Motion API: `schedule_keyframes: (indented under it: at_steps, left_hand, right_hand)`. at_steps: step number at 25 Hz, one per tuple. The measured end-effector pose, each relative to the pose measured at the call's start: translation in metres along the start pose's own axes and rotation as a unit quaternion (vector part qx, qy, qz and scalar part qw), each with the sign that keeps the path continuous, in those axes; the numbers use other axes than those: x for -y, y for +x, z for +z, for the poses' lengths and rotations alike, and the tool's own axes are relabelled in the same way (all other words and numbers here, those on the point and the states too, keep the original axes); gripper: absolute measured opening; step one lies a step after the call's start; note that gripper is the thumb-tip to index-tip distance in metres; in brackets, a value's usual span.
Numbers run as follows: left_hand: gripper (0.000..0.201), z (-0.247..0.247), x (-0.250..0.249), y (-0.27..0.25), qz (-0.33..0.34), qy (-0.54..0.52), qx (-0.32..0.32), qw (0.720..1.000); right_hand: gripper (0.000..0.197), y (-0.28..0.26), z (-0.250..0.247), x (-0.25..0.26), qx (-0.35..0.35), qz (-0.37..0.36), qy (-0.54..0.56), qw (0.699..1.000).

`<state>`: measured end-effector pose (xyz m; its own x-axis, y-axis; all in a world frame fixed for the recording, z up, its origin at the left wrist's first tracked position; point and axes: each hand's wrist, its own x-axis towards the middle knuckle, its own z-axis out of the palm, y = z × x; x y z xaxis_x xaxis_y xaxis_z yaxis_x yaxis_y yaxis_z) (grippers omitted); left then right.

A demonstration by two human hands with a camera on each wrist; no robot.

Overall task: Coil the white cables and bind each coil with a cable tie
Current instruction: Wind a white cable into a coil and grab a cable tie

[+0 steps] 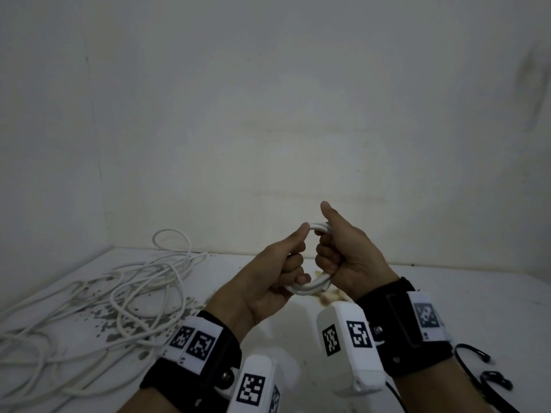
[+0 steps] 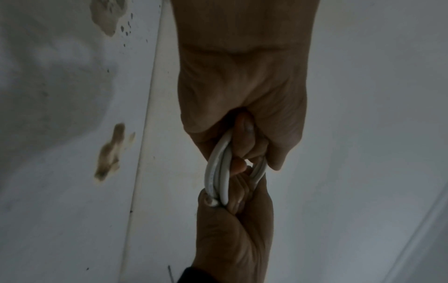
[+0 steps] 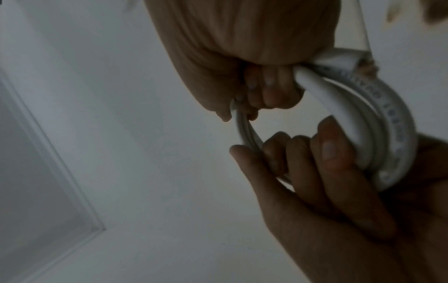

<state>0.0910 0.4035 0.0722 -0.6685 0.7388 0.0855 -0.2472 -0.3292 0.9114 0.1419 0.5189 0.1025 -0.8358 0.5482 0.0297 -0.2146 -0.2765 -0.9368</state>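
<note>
Now white coil point(image 1: 310, 286) gripped between both hands

coil point(image 1: 310, 286) between both hands, loose cables point(image 1: 98, 296) left on table point(image 1: 477, 293), ties point(image 1: 483, 368) right

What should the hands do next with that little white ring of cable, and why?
Probably keep the left hand gripping the coil and let the right hand go to fetch a black cable tie from the table at the right. Both hands grip the coil, and no tie shows around it.
</note>
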Motion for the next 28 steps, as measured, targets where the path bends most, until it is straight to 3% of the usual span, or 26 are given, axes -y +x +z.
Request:
schedule_keyframes:
  at_steps: [7, 12, 16, 21, 25, 28]
  left_hand:
    - [0.049, -0.016, -0.014, 0.005, 0.058, -0.020, -0.090, 0.994]
    - [0.057, -0.028, -0.016, 0.006, -0.026, -0.012, -0.035, 0.999]
    - [0.057, -0.035, -0.016, 0.002, -0.095, 0.060, -0.005, 0.994]
    - [0.047, -0.023, 0.002, 0.010, -0.064, 0.119, -0.104, 0.985]
    - [0.045, -0.009, 0.025, 0.011, -0.051, 0.128, -0.138, 0.981]
    - [0.046, 0.004, 0.042, 0.011, -0.072, 0.124, -0.117, 0.983]
  right_hand:
    - [0.040, -0.007, 0.016, -0.015, 0.054, -0.048, -0.088, 0.994]
    - [0.042, -0.007, 0.009, -0.015, 0.057, -0.058, -0.126, 0.989]
    - [0.045, -0.005, 0.005, -0.021, 0.076, -0.063, -0.214, 0.972]
    - [0.050, -0.007, 0.001, -0.023, 0.098, -0.065, -0.250, 0.961]
    - [0.056, -0.015, -0.038, -0.010, 0.073, -0.028, -0.328, 0.941]
    - [0.052, -0.021, -0.097, 0.011, 0.030, -0.012, -0.431, 0.902]
